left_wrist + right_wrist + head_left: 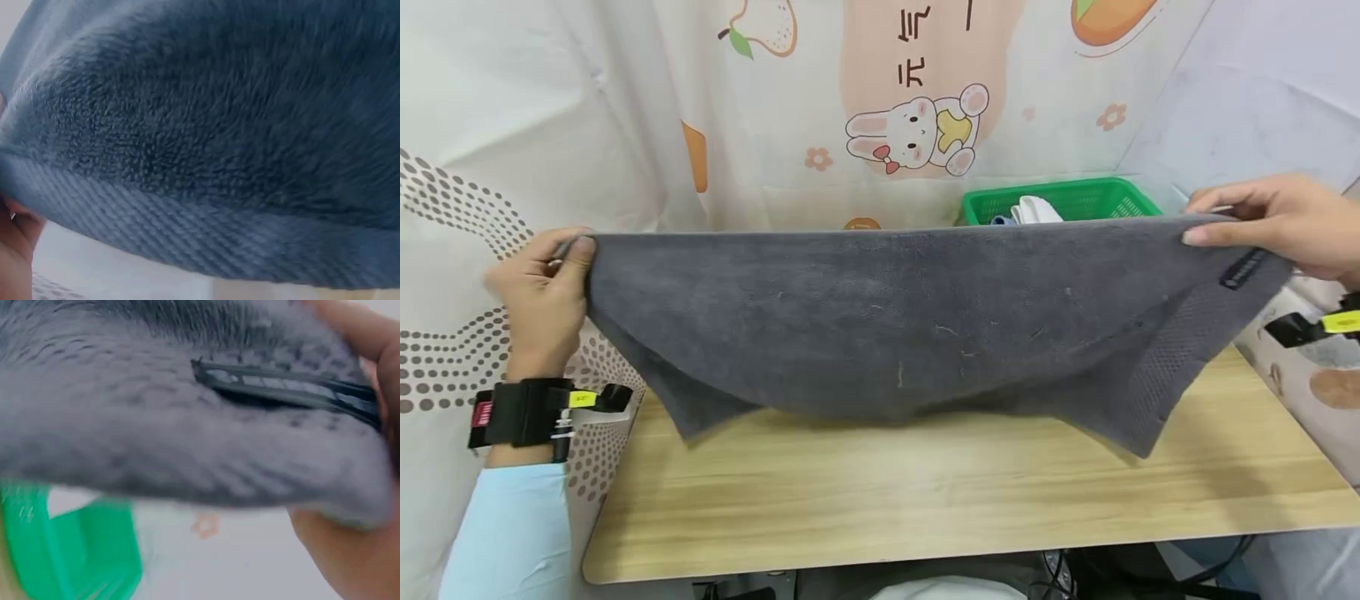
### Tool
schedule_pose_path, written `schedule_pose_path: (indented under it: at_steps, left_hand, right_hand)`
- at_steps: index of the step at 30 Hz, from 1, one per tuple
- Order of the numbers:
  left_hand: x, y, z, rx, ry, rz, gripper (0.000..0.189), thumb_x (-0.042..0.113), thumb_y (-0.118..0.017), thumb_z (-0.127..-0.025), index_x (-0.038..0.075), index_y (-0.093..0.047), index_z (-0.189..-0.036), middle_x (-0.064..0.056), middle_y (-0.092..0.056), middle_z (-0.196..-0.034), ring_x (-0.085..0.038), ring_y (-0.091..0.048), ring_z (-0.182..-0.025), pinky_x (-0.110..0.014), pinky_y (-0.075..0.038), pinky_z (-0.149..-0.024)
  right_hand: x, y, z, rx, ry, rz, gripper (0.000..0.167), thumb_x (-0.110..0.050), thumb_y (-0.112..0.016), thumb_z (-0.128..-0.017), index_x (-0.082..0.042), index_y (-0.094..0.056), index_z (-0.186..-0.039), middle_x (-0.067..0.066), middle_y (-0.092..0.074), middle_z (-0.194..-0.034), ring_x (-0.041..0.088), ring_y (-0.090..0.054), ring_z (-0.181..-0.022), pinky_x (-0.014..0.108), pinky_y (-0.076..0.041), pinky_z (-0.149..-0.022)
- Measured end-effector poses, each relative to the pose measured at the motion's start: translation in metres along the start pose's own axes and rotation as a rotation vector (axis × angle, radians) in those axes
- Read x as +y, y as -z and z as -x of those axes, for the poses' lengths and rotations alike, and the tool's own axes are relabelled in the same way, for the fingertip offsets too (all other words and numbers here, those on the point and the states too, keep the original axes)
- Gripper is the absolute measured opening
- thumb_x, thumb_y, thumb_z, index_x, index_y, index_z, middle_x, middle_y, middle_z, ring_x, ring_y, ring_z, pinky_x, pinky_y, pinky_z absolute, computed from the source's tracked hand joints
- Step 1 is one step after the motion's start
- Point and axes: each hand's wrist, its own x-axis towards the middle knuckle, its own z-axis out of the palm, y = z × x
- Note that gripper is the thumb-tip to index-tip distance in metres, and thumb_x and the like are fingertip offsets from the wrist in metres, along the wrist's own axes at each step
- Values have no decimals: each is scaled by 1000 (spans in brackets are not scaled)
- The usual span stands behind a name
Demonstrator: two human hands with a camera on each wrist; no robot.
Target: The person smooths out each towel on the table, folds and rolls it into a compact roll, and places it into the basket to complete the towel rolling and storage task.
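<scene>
A grey towel (880, 317) is stretched wide between both hands above the wooden table, its top edge taut and its lower corners hanging. The left hand (546, 292) pinches the upper left corner between thumb and fingers. At the upper right, the right hand (1285, 221) pinches the towel near a small black label (1243, 268). Close up in the left wrist view, the towel (206, 137) shows its pile and a ribbed border. The right wrist view has the label (281, 390) beside the gripping right hand (356, 544).
A green plastic basket (1075, 200) with white and blue cloth inside stands at the back right, partly covered by the towel. The light wooden table (880, 500) extends below. A printed curtain (775, 125) hangs behind, and dark cables (1210, 575) run under the front edge.
</scene>
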Motion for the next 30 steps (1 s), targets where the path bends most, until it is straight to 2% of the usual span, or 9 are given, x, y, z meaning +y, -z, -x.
schedule_pose_path:
  at_steps: [3,6,10,13,17,22,26,28,30]
  left_hand:
    - [-20,-9,5,-54,27,-237,20,14,-69,-100,2,-78,-113,14,-69,-97,-1,-59,-75,-16,-45,-71]
    - [-46,-24,14,-110,36,-392,22,19,-71,-100,4,-79,-115,12,-66,-97,-3,-55,-84,-19,-40,-77]
    - [-74,-35,29,-207,115,-465,29,26,-69,-101,5,-77,-120,-4,-63,-104,-6,-52,-89,-22,-40,-77]
    - [-86,-24,38,-339,166,-412,31,25,-67,-102,4,-75,-123,-2,-64,-107,-9,-54,-85,-21,-45,-72]
    - [-89,3,44,-623,237,-300,25,18,-68,-102,4,-75,-121,3,-68,-111,-15,-60,-83,-24,-50,-68]
    - [-90,28,44,-1003,303,-236,15,10,-70,-98,7,-78,-111,-1,-72,-110,-11,-65,-95,-28,-54,-77]
    - [-102,28,48,-1263,314,-212,9,12,-72,-97,14,-79,-102,-4,-73,-104,-13,-67,-93,-30,-55,-80]
    - [-108,26,52,-1360,322,-179,6,13,-72,-97,12,-78,-99,-4,-72,-101,-15,-66,-89,-30,-54,-78]
    - [-113,24,56,-1417,331,-156,6,14,-73,-96,10,-77,-96,-3,-71,-98,-15,-64,-85,-29,-53,-76]
  right_hand:
    - [11,-19,-23,76,-38,126,19,-24,-74,-98,-14,-74,-113,1,-72,-91,16,-64,-73,23,-50,-60]
    - [33,-48,-42,128,79,264,16,-24,-76,-96,-14,-76,-108,-1,-70,-97,8,-58,-78,19,-43,-64]
    - [58,-83,-51,198,202,371,6,-13,-77,-94,-14,-77,-100,1,-67,-88,8,-52,-70,21,-38,-62]
    - [63,-94,-46,173,208,373,8,-9,-75,-95,-14,-76,-101,0,-67,-90,6,-54,-72,21,-39,-63]
    - [66,-93,-22,46,186,243,17,-1,-72,-95,-15,-74,-104,0,-70,-95,4,-64,-81,19,-47,-64]
    - [80,-101,18,-270,252,33,23,6,-73,-91,-14,-72,-101,0,-69,-88,11,-63,-72,25,-52,-59]
    - [92,-121,35,-484,271,-3,22,3,-70,-94,-18,-71,-100,-6,-63,-85,10,-53,-65,27,-47,-54]
    - [96,-130,38,-550,257,-8,23,3,-67,-97,-18,-71,-100,-7,-61,-88,10,-52,-67,29,-46,-56]
    - [99,-137,40,-579,255,-5,25,5,-65,-97,-20,-71,-99,-8,-58,-87,9,-48,-66,29,-44,-55]
